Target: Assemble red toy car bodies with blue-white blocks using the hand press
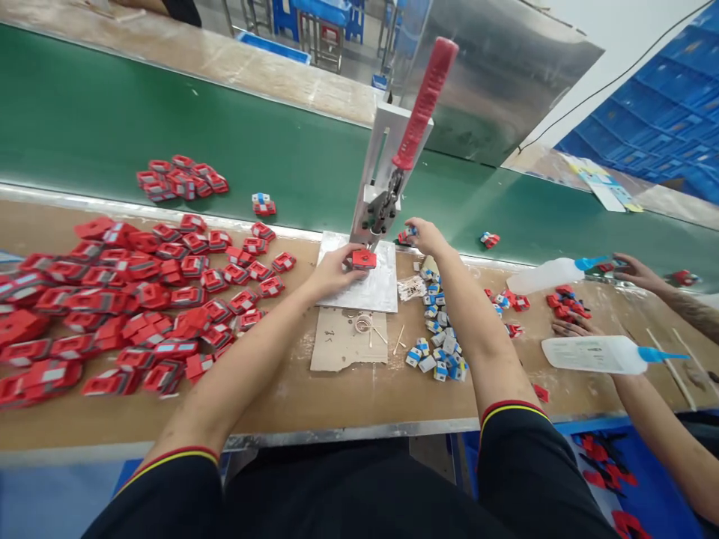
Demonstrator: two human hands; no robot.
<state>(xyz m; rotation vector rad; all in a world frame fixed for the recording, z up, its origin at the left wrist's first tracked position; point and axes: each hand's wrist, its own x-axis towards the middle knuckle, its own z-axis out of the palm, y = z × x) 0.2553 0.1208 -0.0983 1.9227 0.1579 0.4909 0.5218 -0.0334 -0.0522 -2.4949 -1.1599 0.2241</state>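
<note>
My left hand (332,274) is closed on a red plastic part (364,259) over the metal base plate (385,288), just below the toggle clamp press (382,202) with its red handle (428,97). To the right of the press, my right hand (428,238) pinches a small red, white and blue assembly (407,235) near the edge of the green belt. Small white and blue blocks (441,337) lie heaped under my right forearm. Cotton swabs (412,288) are bunched beside the plate.
A big pile of red parts (135,292) covers the left of the table. Finished-looking pieces sit on the green conveyor belt (303,165). At right, a co-worker's hands (640,271) work near two white squeeze bottles (595,355). Torn cardboard (337,348) lies in front.
</note>
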